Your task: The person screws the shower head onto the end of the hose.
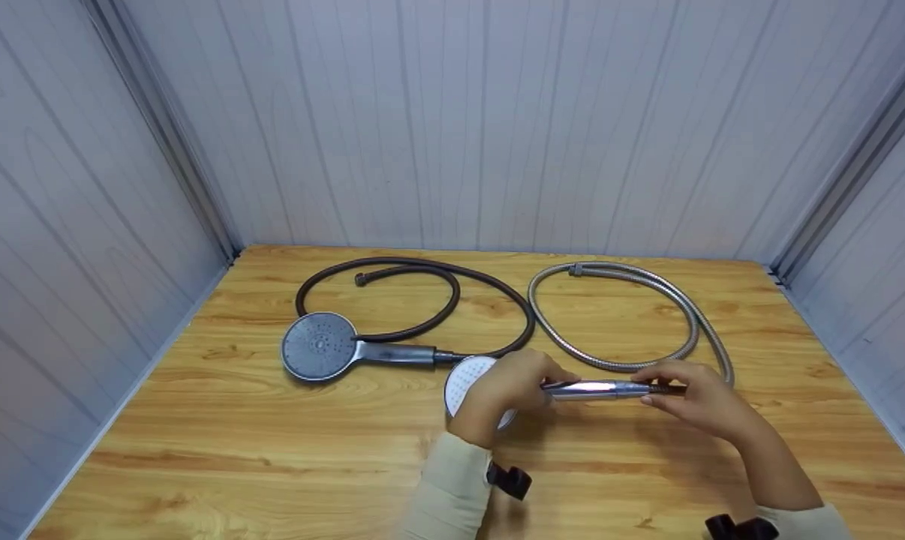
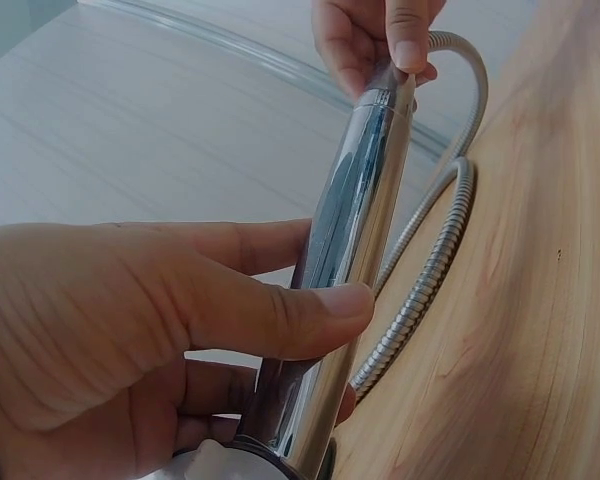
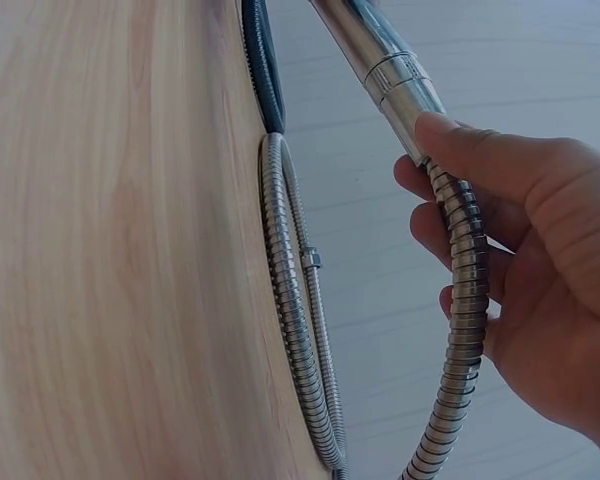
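Note:
My left hand [image 1: 514, 384] grips the chrome handle [image 2: 340, 220] of a shower head, thumb on top and fingers curled round it. The white spray face [image 1: 467, 379] shows partly behind that hand and wrist in the head view. At the handle's other end, my right hand [image 1: 696, 397] pinches the metal connector [image 3: 410, 110] where a silver shower hose [image 3: 465, 290] joins it. From there the hose runs past the right fingers and loops onto the wooden table. In the head view the handle lies roughly level, held close over the table.
A second, grey shower head [image 1: 319, 346] lies on the table [image 1: 272, 465] at the left, its dark hose [image 1: 497, 285] coiled behind it. The silver hose's loop [image 1: 700, 330] spreads at the back right, close to the dark hose. Panelled walls [image 1: 452, 127] enclose the back and sides.

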The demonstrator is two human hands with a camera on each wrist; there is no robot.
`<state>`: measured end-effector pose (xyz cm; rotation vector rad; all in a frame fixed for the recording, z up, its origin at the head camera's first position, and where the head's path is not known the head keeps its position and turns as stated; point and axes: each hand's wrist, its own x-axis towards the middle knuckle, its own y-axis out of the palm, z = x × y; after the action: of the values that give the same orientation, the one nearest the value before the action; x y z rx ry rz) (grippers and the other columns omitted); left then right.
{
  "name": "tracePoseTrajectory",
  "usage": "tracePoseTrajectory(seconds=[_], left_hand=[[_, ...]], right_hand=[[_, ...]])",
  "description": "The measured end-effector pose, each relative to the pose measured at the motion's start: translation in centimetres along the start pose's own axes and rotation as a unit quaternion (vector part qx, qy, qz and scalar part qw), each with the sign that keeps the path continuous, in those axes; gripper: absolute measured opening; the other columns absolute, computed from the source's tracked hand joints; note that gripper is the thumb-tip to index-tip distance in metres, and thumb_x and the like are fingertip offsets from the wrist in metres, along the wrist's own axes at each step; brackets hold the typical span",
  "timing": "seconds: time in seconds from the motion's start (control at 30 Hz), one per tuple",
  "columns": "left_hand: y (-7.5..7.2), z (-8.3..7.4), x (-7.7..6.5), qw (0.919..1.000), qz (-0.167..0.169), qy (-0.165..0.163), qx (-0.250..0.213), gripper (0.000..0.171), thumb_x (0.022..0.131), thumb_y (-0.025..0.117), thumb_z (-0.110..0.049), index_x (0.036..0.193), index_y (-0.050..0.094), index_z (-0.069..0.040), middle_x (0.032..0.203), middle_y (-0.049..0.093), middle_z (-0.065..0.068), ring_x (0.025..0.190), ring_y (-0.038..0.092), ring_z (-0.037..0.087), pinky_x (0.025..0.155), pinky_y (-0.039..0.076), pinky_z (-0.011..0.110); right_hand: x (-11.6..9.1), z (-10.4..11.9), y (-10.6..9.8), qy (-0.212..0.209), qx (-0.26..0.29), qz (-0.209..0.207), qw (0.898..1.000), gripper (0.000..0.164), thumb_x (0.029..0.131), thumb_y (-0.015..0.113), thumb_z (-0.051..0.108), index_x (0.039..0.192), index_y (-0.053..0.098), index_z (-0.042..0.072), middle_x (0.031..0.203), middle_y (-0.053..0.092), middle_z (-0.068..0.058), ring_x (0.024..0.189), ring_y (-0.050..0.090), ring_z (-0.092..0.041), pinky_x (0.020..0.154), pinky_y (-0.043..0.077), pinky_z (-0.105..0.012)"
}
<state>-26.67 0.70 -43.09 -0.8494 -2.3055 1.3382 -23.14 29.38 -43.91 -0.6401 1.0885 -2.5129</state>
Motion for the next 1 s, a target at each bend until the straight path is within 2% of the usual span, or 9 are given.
tracePoseTrajectory(seconds=[0.47,0.77,1.0], left_hand=[[-0.02,-0.07,-0.04,1.0,-0.001,-0.006,0.004,0.05,0.079,0.078,-0.003,0.12,0.07,-0.03,0.097,0.071,-0.013,0.071,0.051,0.005,0.064,0.044,0.019],[0.04,-0.09,-0.05,0.9998,-0.003,-0.008,0.016,0.05,0.081,0.076,-0.002,0.121,0.069,-0.031,0.096,0.072,-0.013,0.073,0.054,0.002,0.064,0.044,0.018],[0.03,0.04,-0.03,0.9999,-0.002,-0.007,0.013,0.05,0.08,0.076,-0.002,0.121,0.07,-0.031,0.098,0.072,-0.013,0.073,0.053,0.003,0.065,0.044,0.019]], right_hand=[[0.01,-0.1,-0.13,0.025,0.027,0.028,0.999,0.022,0.091,0.069,0.014,0.112,0.071,0.009,0.107,0.069,-0.005,0.095,0.063,-0.011,0.075,0.054,-0.027],[0.01,0.28,-0.38,0.019,0.011,0.046,0.999,0.023,0.094,0.064,0.013,0.115,0.07,0.005,0.108,0.069,-0.008,0.093,0.063,-0.011,0.075,0.054,-0.028],[0.09,0.32,-0.32,0.027,0.011,0.044,0.999,0.025,0.096,0.063,0.02,0.116,0.071,0.007,0.109,0.069,-0.007,0.095,0.064,-0.013,0.077,0.054,-0.03]])
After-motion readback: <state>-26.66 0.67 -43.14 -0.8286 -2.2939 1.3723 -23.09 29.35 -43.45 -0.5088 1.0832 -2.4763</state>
